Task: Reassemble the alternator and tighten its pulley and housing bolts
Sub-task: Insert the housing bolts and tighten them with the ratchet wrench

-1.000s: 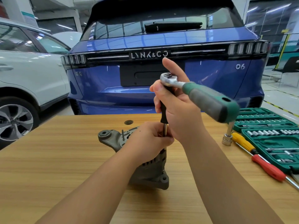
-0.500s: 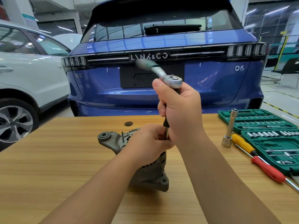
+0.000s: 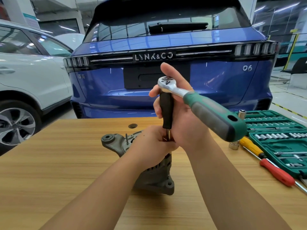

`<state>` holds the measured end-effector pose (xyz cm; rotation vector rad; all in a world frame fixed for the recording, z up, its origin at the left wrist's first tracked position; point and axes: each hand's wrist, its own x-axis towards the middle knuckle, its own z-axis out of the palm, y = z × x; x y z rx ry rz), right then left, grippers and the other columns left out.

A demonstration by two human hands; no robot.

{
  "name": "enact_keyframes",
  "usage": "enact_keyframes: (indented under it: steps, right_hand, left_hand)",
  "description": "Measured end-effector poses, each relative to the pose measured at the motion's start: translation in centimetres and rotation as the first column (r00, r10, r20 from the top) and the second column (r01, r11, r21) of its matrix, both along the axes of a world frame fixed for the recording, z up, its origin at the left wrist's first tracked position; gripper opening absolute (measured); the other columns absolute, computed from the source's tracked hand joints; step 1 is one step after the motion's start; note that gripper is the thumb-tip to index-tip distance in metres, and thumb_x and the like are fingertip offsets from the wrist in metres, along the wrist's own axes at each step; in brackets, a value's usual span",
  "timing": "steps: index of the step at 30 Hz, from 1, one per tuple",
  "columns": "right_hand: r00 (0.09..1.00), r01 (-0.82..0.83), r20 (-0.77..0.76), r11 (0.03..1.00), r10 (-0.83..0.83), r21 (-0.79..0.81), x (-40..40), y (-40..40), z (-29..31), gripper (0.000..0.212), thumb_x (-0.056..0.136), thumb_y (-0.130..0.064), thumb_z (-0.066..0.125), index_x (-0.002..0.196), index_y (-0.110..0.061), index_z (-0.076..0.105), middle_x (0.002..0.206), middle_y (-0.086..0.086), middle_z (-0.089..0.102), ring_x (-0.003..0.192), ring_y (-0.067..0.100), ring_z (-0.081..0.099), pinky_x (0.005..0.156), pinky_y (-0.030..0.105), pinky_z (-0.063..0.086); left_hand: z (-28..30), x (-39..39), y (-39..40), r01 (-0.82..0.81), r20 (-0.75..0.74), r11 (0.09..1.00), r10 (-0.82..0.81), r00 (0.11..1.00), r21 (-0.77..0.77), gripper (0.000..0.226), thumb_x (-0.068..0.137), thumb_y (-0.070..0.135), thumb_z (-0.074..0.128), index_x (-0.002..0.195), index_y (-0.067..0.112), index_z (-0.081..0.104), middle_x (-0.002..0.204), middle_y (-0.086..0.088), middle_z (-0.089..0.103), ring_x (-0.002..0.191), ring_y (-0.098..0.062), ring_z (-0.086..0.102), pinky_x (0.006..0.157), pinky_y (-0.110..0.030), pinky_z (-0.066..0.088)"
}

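Observation:
A grey alternator (image 3: 154, 178) stands on the wooden table (image 3: 49, 163), its mounting ear (image 3: 108, 139) pointing left. My left hand (image 3: 152, 145) grips its top, curled round the lower end of a steel shaft (image 3: 168, 134). Above it my right hand (image 3: 181, 117) holds the black extension grip (image 3: 166, 110) upright under the head of a ratchet (image 3: 167, 83). The ratchet's green and grey handle (image 3: 216, 115) sticks out toward the right. The bolt under the shaft is hidden by my left hand.
An open green socket case (image 3: 279, 138) lies at the table's right edge. Beside it are a yellow screwdriver (image 3: 250, 146), a red screwdriver (image 3: 275, 173) and an upright steel socket (image 3: 234, 144). A dark washer (image 3: 132, 125) sits near the far edge. A blue car (image 3: 166, 63) stands behind the table.
The ratchet handle has swung from pointing away toward the car back round to the right. My right hand has loosened, its index finger now raised. My left hand has stayed on the alternator.

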<state>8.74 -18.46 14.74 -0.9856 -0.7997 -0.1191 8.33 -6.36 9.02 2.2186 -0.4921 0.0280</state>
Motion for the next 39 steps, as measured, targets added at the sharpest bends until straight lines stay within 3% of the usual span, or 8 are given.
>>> enact_keyframes:
  steps: [3,10,19,23,27,31,35,39]
  right_hand:
    - [0.992,-0.075,-0.098,0.997,0.076,0.019,0.1,0.1,0.2,0.037,0.085,-0.025,0.058,0.121,-0.021,0.058,0.076,0.004,0.068,0.052,0.018,0.057,0.05,0.024,0.047]
    - [0.878,0.46,-0.131,0.887,-0.461,-0.04,-0.7,0.7,-0.3,0.027,0.092,-0.025,0.071,0.095,0.001,0.064,0.064,0.001,0.045,0.054,0.013,0.037,0.049,0.026,0.035]
    - [0.952,0.286,0.105,0.958,-0.286,0.012,-0.6,0.6,-0.5,0.042,0.094,0.0,0.06,0.123,-0.031,0.06,0.086,0.008,0.059,0.065,0.013,0.053,0.056,0.026,0.047]
    - [0.984,0.167,0.049,0.984,-0.17,0.057,-0.5,0.6,-0.7,0.043,0.092,-0.005,0.047,0.119,-0.032,0.067,0.081,0.012,0.054,0.063,0.021,0.044,0.053,0.028,0.043]
    - [0.998,-0.055,-0.035,0.995,0.058,0.084,-0.7,0.3,-0.5,0.039,0.093,-0.024,0.04,0.126,-0.018,0.061,0.089,0.013,0.056,0.064,0.017,0.057,0.057,0.025,0.05]
    - [0.979,0.189,-0.081,0.982,-0.187,0.019,-1.1,0.6,-0.5,0.039,0.089,-0.035,0.061,0.123,-0.017,0.058,0.08,0.002,0.06,0.062,0.013,0.054,0.058,0.025,0.047]
    - [0.894,0.434,-0.13,0.901,-0.429,0.006,-1.3,0.5,-0.1,0.018,0.091,-0.023,0.071,0.101,-0.009,0.064,0.061,-0.006,0.049,0.051,0.01,0.04,0.046,0.021,0.038]
    - [0.935,0.341,-0.106,0.94,-0.34,-0.001,-1.1,0.0,-0.1,0.013,0.099,-0.016,0.062,0.112,-0.017,0.063,0.072,-0.002,0.056,0.055,0.011,0.045,0.053,0.023,0.043]
  left_hand:
    - [0.0,0.0,0.0,-0.007,-0.003,1.0,0.007,1.0,-0.012,0.009,0.096,0.028,0.07,0.089,0.022,0.073,0.072,-0.003,0.07,0.055,-0.013,0.059,0.059,-0.032,0.053]
    - [0.2,0.0,-0.6,0.023,0.036,0.999,-0.025,0.999,0.044,0.006,0.096,0.029,0.069,0.097,0.034,0.072,0.087,0.008,0.076,0.079,-0.015,0.072,0.08,-0.042,0.063]
    - [-0.1,0.3,-0.3,0.008,0.048,1.0,-0.009,0.999,0.008,0.019,0.096,0.029,0.07,0.082,0.042,0.07,0.073,0.019,0.071,0.061,-0.004,0.065,0.053,-0.018,0.051]
    - [-0.1,0.0,-0.2,-0.003,0.036,0.997,0.006,0.999,-0.08,0.014,0.094,0.037,0.071,0.086,0.047,0.074,0.081,0.021,0.073,0.079,-0.001,0.069,0.068,-0.021,0.057]
    - [-0.1,-0.9,-0.3,0.004,0.056,0.989,0.004,0.998,-0.146,0.075,0.096,0.027,0.072,0.062,0.088,0.043,0.056,0.046,0.054,0.062,0.028,0.053,0.048,0.001,0.039]
    - [0.1,0.0,-0.5,-0.021,0.022,0.995,0.023,1.0,-0.096,0.012,0.097,0.034,0.067,0.09,0.039,0.076,0.086,0.008,0.077,0.083,-0.01,0.071,0.085,-0.042,0.061]
    - [0.2,-0.2,-0.5,0.039,0.042,0.998,-0.037,0.998,-0.057,0.014,0.096,0.044,0.062,0.09,0.038,0.074,0.083,0.008,0.074,0.072,-0.011,0.066,0.073,-0.036,0.059]
    - [0.1,0.0,-0.5,0.014,0.032,0.999,-0.013,0.999,-0.046,0.013,0.099,0.041,0.064,0.091,0.035,0.073,0.081,0.005,0.073,0.061,-0.008,0.061,0.068,-0.034,0.057]
